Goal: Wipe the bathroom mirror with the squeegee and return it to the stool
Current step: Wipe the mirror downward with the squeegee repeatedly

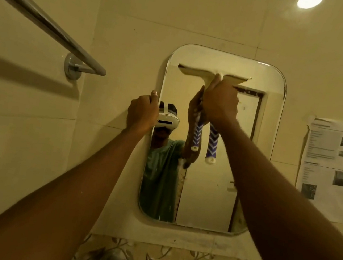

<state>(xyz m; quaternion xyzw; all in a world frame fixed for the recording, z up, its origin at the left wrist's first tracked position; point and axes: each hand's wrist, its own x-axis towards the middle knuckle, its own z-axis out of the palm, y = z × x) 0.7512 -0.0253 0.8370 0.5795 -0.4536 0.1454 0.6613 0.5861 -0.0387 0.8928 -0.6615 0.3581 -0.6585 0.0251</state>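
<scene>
White-and-purple squeegee (198, 73) has its blade flat on the mirror (207, 201), near the top. R hand (220, 101) grips its handle & hides the middle. L hand (143, 112) is curled at the mirror's left edge; can't tell if it holds the rim. Paper (335, 166) on the wall is too blurry to read.

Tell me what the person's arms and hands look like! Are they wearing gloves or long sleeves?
No gloves and no long sleeves. The left hand and right hand are bare. The left forearm and right forearm are bare too, with no watch, bracelet or ring that I can see. The mirror reflects a green short-sleeved T-shirt and a white headset.
</scene>
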